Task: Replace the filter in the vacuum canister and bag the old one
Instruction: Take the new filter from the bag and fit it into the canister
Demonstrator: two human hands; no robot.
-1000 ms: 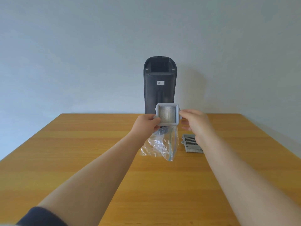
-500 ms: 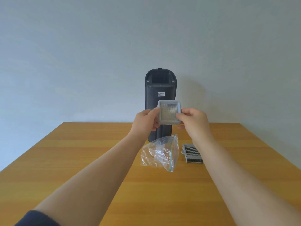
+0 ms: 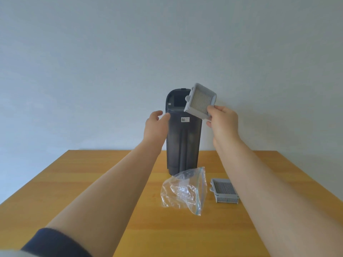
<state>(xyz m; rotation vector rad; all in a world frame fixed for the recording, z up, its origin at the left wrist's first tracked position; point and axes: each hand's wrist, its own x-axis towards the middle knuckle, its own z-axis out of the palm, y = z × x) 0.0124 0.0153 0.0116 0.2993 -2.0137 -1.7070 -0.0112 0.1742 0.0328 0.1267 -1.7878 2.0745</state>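
Note:
A dark grey vacuum canister (image 3: 182,143) stands upright at the far edge of the wooden table (image 3: 92,191), its square top recess empty. My right hand (image 3: 223,123) pinches the lower right corner of a light grey square filter (image 3: 200,101), held tilted in the air next to the canister's top right. My left hand (image 3: 156,127) rests against the canister's upper left side, fingers spread. A second grey filter (image 3: 224,191) with darker pleats lies flat on the table to the right. A crumpled clear zip bag (image 3: 185,190) lies in front of the canister, with nothing visible inside it.
A plain pale wall (image 3: 111,62) rises right behind the table's far edge. My forearms stretch over the near half of the table.
My left hand let go of the filter and moved to the canister's side. My right hand lifted the filter up and right, tilting it beside the canister top. The view tipped upward.

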